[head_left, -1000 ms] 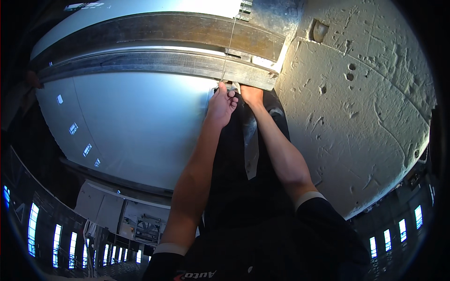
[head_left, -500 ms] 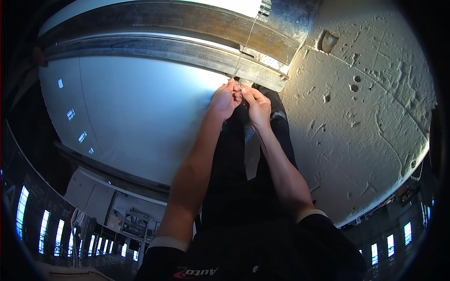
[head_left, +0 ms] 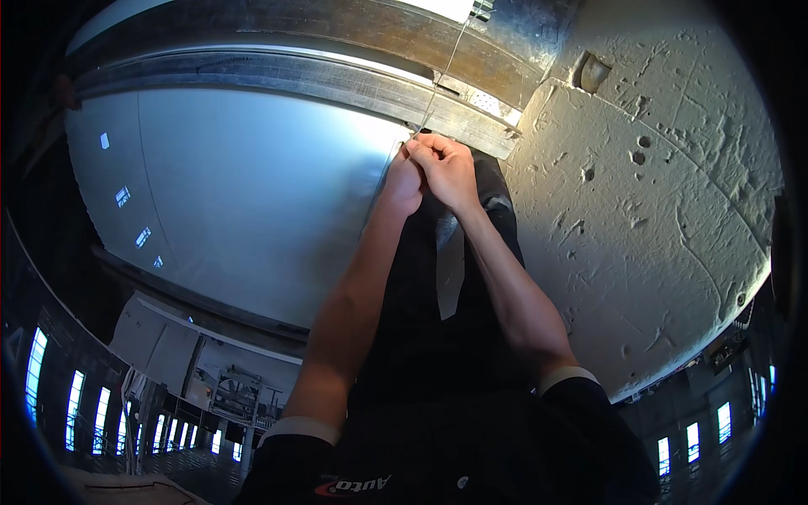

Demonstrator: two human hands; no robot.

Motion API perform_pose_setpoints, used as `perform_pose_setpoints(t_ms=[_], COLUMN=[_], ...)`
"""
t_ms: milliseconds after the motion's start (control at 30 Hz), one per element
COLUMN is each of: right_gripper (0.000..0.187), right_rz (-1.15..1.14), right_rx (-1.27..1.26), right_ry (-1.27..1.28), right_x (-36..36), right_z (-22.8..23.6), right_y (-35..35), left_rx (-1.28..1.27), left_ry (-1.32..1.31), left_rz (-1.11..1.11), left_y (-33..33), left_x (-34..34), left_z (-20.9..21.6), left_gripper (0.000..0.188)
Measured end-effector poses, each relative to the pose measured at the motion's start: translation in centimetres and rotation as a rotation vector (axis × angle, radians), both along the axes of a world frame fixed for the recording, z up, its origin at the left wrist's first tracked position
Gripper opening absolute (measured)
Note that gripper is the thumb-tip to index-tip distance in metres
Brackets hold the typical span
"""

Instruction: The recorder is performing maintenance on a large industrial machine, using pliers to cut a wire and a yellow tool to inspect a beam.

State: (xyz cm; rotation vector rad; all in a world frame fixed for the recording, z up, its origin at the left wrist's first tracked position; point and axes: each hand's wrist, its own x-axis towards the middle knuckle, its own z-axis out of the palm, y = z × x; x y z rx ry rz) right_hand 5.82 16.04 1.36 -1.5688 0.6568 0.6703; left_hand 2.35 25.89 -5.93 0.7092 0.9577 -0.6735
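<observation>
A thin wire or cord (head_left: 450, 63) runs down from the top of the view to my two hands. My left hand (head_left: 403, 181) is closed at its lower end, its fingertips mostly covered by my other hand. Pressed against it, my right hand (head_left: 449, 174) pinches at the same spot with thumb and bent fingers. The wire's end is hidden between the fingers. Just left of my hands is a large glossy pale sheet (head_left: 244, 202). A long metal rail (head_left: 278, 71) crosses right beyond my fingertips.
A rough plastered wall or slab (head_left: 665, 210) with holes and scratches rises on the right. Farther off runs a brown-grey beam (head_left: 337, 34). At lower left stands a cabinet-like unit (head_left: 156, 345) with shelves. Bright windows (head_left: 74, 408) line the dark hall behind.
My right hand has shifted left and up, now overlapping the left hand's fingertips. Before, the two hands' fingertips met side by side. The view has moved slightly.
</observation>
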Motion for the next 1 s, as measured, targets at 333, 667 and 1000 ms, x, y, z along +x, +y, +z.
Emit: perform_pose_setpoints(t_ms=[333,667,1000], right_gripper=[0.016,0.019,0.025], right_rz=[0.149,0.42,-0.07], right_rx=[-0.04,-0.157,0.392], right_ry=[-0.273,-0.553,0.067], right_x=[-0.6,-1.1,-0.5], right_z=[0.2,-0.4,-0.9], right_y=[-1.6,-3.1,-2.2], left_rx=[-0.228,0.029,0.052], left_ry=[0.004,0.169,0.109], left_rz=[0.045,-0.101,0.103], left_y=[2.8,1.5,-0.5], left_x=[0.9,1.6,1.8], left_z=[1.8,2.9,3.2], left_gripper=[0.02,0.022,0.027])
